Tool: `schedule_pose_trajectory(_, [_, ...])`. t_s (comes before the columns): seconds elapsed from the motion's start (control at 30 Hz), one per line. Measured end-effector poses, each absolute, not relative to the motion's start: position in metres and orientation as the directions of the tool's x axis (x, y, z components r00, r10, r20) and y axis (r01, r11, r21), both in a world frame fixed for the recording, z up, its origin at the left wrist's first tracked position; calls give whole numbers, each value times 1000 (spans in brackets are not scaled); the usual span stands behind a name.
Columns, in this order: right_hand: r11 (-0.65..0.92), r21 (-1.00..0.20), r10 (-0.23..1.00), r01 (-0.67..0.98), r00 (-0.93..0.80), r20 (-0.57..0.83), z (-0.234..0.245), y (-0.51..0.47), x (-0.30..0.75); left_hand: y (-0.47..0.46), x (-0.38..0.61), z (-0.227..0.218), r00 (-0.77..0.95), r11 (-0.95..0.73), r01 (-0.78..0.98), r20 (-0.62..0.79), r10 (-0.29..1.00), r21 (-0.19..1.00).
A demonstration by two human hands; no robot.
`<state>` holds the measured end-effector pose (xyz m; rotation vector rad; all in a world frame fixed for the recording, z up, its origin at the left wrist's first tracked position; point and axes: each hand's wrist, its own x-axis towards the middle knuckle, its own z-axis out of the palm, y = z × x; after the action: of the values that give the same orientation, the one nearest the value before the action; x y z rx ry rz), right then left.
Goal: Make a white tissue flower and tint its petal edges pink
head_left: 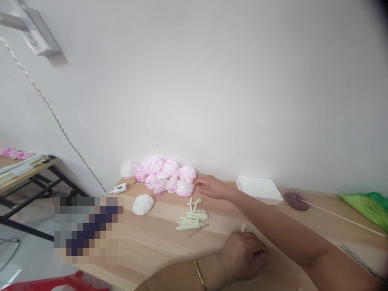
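A pile of pink-and-white paper flowers lies against the wall at the back of the wooden table. My right hand reaches across to it, fingers stretched out and touching the nearest flower, holding nothing. My left hand, with a gold bangle on the wrist, rests on the table in a fist; a small pale stick piece pokes out above it. A heap of short pale sticks lies between the two hands. One plain white flower sits apart on the left.
A white foam block, a dark purple lump with a thin skewer, and a green bag sit to the right. A corded switch lies at the table's left corner. Another table stands further left.
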<state>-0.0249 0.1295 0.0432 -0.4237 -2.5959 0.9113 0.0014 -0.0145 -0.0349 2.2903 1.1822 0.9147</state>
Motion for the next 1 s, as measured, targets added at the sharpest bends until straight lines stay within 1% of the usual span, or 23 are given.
schedule_pose_trajectory(0.17, [684, -675, 531, 275, -822, 204, 72, 123, 48, -16, -3, -28, 433, -576, 566, 382, 816, 590])
schedule_pose_trajectory(0.3, [598, -702, 686, 387, -700, 198, 88, 102, 116, -21, -1, -19, 446, -616, 550, 424, 788, 564])
schedule_pose_trajectory(0.37, [544, -714, 747, 441, -642, 173, 87, 90, 142, -23, 0, -13, 413, -593, 577, 425, 805, 562])
schedule_pose_trajectory(0.4, [521, -721, 770, 457, -617, 166, 85, 84, 152, -22, 0, -9, 366, -548, 625, 411, 835, 556])
schedule_pose_trajectory(0.47, [492, -739, 782, 461, -607, 142, 75, 73, 167, -16, -9, 1, 212, -417, 728, 400, 892, 544])
schedule_pose_trajectory(0.53, [458, -771, 786, 442, -607, 118, 62, 62, 175, -5, -29, 16, 42, -282, 794, 414, 909, 539])
schedule_pose_trajectory(0.63, [443, -788, 803, 427, -579, 138, 40, 47, 177, 14, -79, 46, -254, 14, 871, 425, 869, 492])
schedule_pose_trajectory(0.7, [465, -776, 812, 426, -554, 183, 28, 40, 173, 25, -114, 66, -336, 130, 888, 428, 839, 441])
schedule_pose_trajectory(0.77, [513, -755, 794, 408, -560, 236, 19, 36, 167, 35, -140, 84, -349, 195, 907, 409, 843, 372])
schedule_pose_trajectory(0.87, [592, -710, 742, 381, -601, 296, 11, 36, 159, 53, -153, 100, -268, 186, 948, 333, 904, 257])
schedule_pose_trajectory(1.0, [606, -703, 721, 373, -631, 287, 5, 37, 157, 78, -139, 96, -186, 155, 975, 199, 962, 162])
